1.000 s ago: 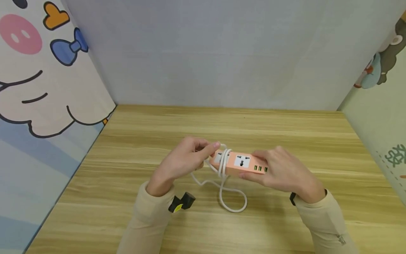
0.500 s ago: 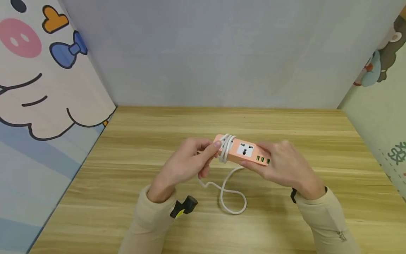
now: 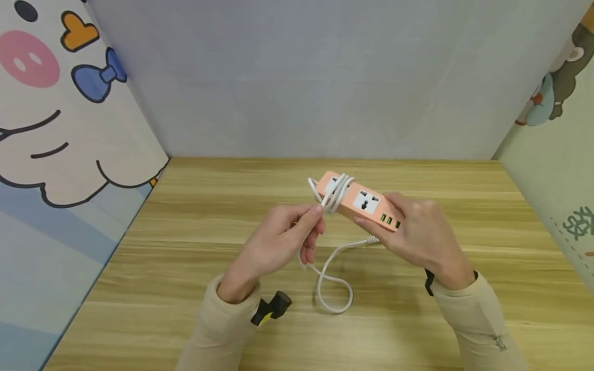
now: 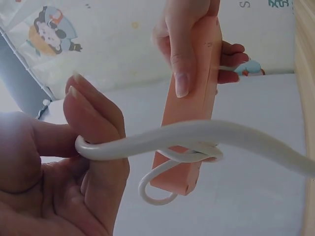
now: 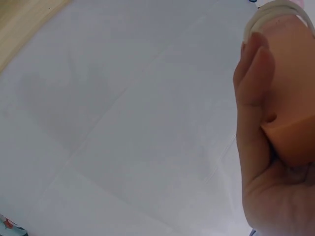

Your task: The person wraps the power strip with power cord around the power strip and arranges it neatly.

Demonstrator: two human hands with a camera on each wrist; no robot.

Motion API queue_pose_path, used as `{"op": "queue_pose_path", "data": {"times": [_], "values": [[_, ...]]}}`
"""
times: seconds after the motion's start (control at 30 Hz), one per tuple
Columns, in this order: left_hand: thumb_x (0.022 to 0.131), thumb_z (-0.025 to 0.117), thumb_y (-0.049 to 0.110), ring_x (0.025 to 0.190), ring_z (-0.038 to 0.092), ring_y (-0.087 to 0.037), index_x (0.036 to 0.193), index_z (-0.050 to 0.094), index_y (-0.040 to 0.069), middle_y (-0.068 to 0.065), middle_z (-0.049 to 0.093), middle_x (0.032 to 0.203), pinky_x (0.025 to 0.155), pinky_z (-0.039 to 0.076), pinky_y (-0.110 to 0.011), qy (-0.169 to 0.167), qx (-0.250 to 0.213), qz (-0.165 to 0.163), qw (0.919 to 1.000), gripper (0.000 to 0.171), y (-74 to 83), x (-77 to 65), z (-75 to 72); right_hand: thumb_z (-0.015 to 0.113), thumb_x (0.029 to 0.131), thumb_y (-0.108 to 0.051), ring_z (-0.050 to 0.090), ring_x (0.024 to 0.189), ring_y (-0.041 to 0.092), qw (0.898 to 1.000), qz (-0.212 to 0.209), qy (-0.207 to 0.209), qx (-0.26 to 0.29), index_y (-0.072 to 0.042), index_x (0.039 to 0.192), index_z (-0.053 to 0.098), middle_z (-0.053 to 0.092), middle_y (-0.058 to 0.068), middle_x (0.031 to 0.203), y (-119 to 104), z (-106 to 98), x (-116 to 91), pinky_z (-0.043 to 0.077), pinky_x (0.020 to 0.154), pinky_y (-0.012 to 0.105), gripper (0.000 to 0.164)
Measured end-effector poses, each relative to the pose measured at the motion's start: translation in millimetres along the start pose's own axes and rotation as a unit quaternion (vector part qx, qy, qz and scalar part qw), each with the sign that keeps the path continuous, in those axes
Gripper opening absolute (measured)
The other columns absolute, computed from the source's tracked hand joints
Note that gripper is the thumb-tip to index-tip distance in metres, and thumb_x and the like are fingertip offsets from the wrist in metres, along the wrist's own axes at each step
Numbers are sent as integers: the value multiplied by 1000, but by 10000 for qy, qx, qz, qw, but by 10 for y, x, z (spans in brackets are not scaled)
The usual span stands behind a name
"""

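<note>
A peach power strip (image 3: 366,201) with white sockets and several USB ports is held above the table, tilted with its far end up to the left. My right hand (image 3: 422,234) grips its near end, thumb on one side and fingers on the other. White cord (image 3: 341,191) is wound round the far end in a few turns. My left hand (image 3: 283,239) pinches this cord beside the strip; in the left wrist view the cord (image 4: 187,132) runs between thumb and fingers. In the right wrist view the strip (image 5: 290,73) is cut off by the frame edge.
A loose loop of cord lies on the wooden table (image 3: 185,232) below the hands. Its ribbed end (image 3: 373,239) shows just under the right hand. A grey panel (image 3: 297,77) stands at the back, with cartoon-printed panels at both sides.
The right hand has raised the strip and tilted its far end upward. The left hand has kept the cord, moving little, and a small cord loop now stands out at the strip's far end.
</note>
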State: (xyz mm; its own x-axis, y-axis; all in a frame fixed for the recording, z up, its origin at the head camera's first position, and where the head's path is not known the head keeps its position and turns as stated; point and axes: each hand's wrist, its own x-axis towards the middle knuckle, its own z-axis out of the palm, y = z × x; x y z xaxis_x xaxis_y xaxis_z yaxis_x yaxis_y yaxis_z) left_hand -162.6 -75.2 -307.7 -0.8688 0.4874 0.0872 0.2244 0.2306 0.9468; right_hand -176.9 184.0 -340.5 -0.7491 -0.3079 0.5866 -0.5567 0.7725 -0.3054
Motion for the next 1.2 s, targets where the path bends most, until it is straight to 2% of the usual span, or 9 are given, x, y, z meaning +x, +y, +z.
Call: {"op": "queue_pose_path", "data": {"times": [0.23, 0.57, 0.8, 1.0, 1.2], "values": [[110, 43, 23, 52, 58, -21, 89, 63, 3, -6, 56, 64, 55, 56, -43, -17, -131, 55, 9999, 35, 1, 11, 27, 85, 77, -34, 40, 47, 3, 9987, -46, 496, 92, -2, 95, 72, 59, -1, 60, -23, -18, 4, 32, 44, 19, 38], [111, 39, 20, 57, 59, -18, 94, 63, 0, -8, 57, 69, 58, 57, -40, -401, -328, 378, 9979, 36, -22, 4, 32, 83, 77, -32, 36, 43, 1, 9952, -80, 960, 159, -3, 84, 67, 49, -3, 53, -73, -14, 9, 29, 42, 17, 34], [111, 37, 16, 61, 60, -19, 98, 62, -2, -12, 59, 70, 61, 57, -35, -629, -341, 605, 9956, 35, -17, 6, 21, 80, 81, -41, 39, 42, 1, 9916, -68, 1249, 331, 0, 88, 70, 51, -1, 52, -98, -11, 22, 29, 40, 16, 43], [111, 36, 15, 68, 64, -25, 100, 63, -4, -15, 62, 73, 68, 59, -36, -960, -472, 721, 9916, 35, -4, 16, 30, 87, 74, -30, 42, 42, 3, 9872, 171, 1522, 440, 1, 93, 73, 57, 2, 54, -134, -28, 34, 31, 41, 15, 39], [111, 36, 14, 70, 63, -23, 100, 63, -2, -11, 61, 74, 70, 58, -35, -1161, -495, 817, 9886, 33, 15, 40, 42, 89, 71, -27, 43, 43, 3, 9843, 390, 1605, 617, 0, 95, 74, 61, 4, 56, -188, -89, 47, 31, 42, 15, 39]]}}
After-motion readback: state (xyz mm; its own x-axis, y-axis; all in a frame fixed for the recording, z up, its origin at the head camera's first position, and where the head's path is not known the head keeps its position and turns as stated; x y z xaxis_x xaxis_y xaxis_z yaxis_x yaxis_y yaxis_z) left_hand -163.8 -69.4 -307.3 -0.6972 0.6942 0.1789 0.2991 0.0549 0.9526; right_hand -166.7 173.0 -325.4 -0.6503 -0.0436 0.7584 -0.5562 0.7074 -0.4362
